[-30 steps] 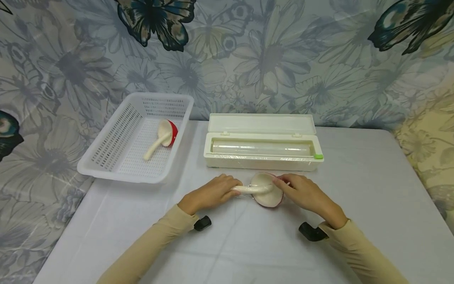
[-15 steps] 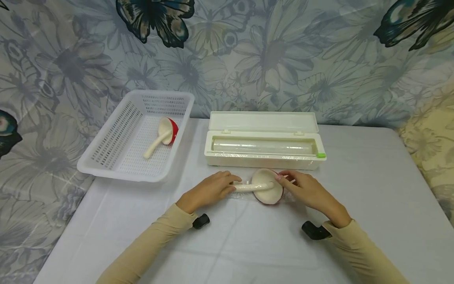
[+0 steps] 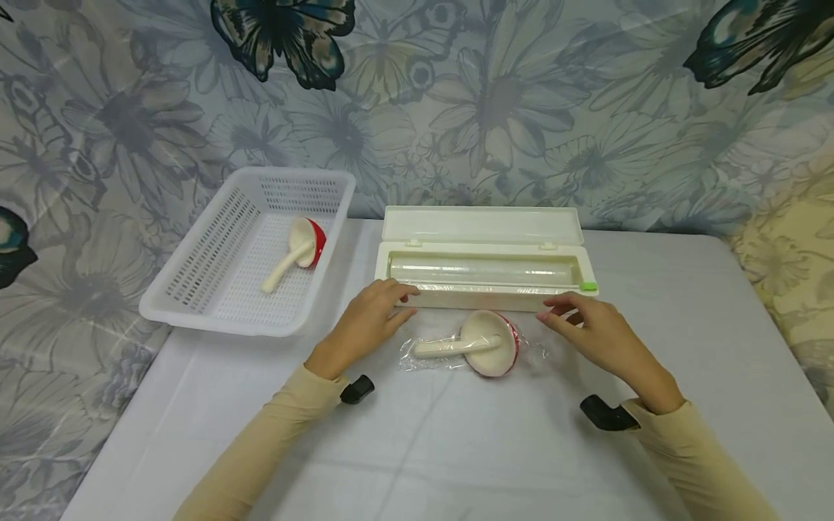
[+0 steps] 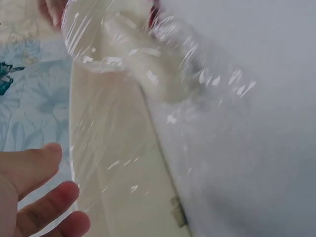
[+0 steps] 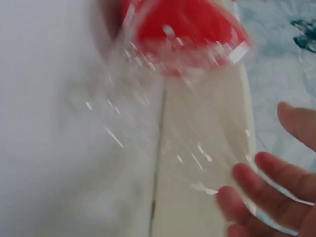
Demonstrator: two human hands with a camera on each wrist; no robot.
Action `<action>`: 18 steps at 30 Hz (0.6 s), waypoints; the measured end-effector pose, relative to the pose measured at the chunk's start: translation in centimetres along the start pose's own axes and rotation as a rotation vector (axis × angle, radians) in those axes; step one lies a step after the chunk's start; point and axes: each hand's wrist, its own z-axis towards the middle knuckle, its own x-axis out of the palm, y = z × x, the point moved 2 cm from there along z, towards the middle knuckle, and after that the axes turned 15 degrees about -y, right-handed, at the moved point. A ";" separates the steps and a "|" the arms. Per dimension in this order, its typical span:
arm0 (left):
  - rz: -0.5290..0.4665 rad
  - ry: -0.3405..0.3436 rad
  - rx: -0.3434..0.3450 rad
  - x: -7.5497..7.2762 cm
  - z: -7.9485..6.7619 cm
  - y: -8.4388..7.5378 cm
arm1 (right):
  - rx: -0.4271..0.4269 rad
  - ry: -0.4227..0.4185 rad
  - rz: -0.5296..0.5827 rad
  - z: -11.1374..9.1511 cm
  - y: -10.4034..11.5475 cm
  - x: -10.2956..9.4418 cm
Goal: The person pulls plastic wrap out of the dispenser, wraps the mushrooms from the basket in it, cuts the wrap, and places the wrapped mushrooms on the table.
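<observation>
A toy mushroom (image 3: 490, 354) with a red cap and cream stem lies on its side on the white table, loosely wrapped in clear plastic film (image 3: 410, 356). My left hand (image 3: 365, 315) is at the left front of the white film box (image 3: 482, 299), its fingers spread and holding nothing. At the box's right front, my right hand (image 3: 589, 329) has loosely bent fingers with nothing between them. The left wrist view shows the wrapped stem (image 4: 153, 74) beyond the left fingers (image 4: 49, 197). Glossy film covers the red cap (image 5: 187, 22) in the right wrist view.
The box's lid (image 3: 482, 226) stands raised, and a roll of cling film (image 3: 482, 270) lies inside. A small green piece (image 3: 588, 286) sits at its right front edge. To the left, a white perforated basket (image 3: 153, 307) holds another toy mushroom (image 3: 316, 244). A floral backdrop (image 3: 469, 108) hangs behind.
Both hands have let go of the wrapped mushroom and moved apart and forward to the box's front. The mushroom now lies on the table with its film ends loose.
</observation>
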 end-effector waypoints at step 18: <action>0.071 -0.051 -0.092 -0.4 2.5 0.3 | -0.170 -0.322 -0.026 1.9 -5.2 -3.7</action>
